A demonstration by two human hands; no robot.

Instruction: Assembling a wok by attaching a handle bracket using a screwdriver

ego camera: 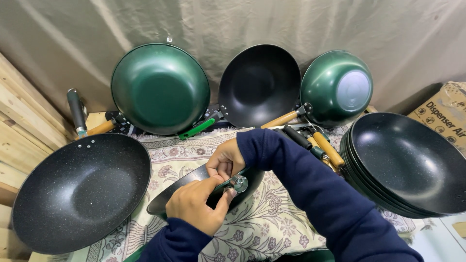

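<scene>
A dark wok lies tilted on the flowered cloth in front of me. My left hand pinches a small silver metal fitting at the wok's rim. My right hand reaches across from the right in a dark blue sleeve and grips the rim just behind that fitting. The two hands touch each other there. Much of the wok is hidden under my hands and arms.
A large black speckled wok lies at the left. Two green woks and a black one lean on the grey backdrop. A stack of black woks sits right, loose wooden handles beside it, a cardboard box behind.
</scene>
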